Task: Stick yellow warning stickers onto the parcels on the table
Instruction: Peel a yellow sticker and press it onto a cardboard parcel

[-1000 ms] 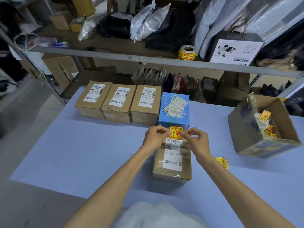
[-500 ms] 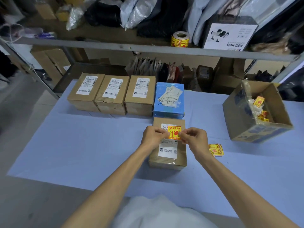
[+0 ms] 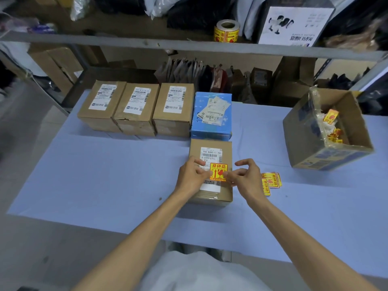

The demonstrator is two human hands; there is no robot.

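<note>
Lying on the label of the near parcel is the yellow sticker. The left hand curls its fingers onto the sticker's left edge; the right hand pinches its right edge. Spare stickers lie just right of the right hand on the table. Behind stand three parcels and a blue parcel. An open carton stands far right. A roll sits on the shelf.

The table is covered by a smooth, matt pale-blue sheet. The near parcel is made of matt brown cardboard, and a white paper label is borne on it. The yellow sticker is seen as slightly glossy. The blue parcel is wrapped in shiny plastic film.
</note>
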